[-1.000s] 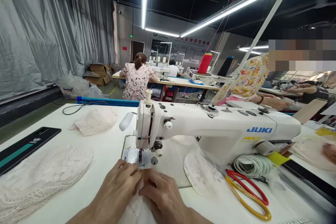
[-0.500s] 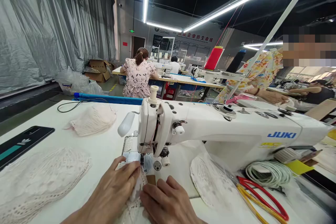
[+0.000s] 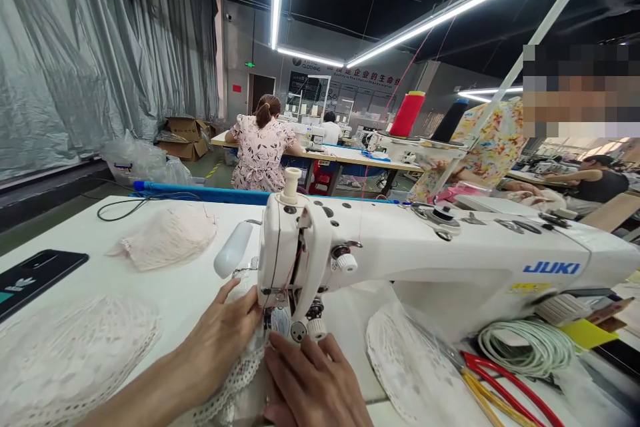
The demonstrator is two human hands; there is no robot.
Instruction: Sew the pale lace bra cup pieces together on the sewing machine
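A white JUKI sewing machine (image 3: 450,260) stands across the white table (image 3: 185,293). My left hand (image 3: 220,337) lies with fingers stretched out on a piece of white lace fabric (image 3: 235,377), pressing it down just left of the needle. My right hand (image 3: 313,380) rests flat on the same fabric just in front of the presser foot (image 3: 273,317), fingers pointing at it. Where the two hands meet, the lace is mostly hidden.
Stacks of lace pieces lie at the left (image 3: 70,360), far left (image 3: 167,240) and right of the needle (image 3: 410,367). Red and yellow handled scissors (image 3: 505,393) and a coiled cord (image 3: 530,347) sit at the right. A dark phone (image 3: 30,277) lies at the left edge. Other people work behind.
Both hands have slid forward with the lace toward and under the needle. The view has shifted closer to the machine head.
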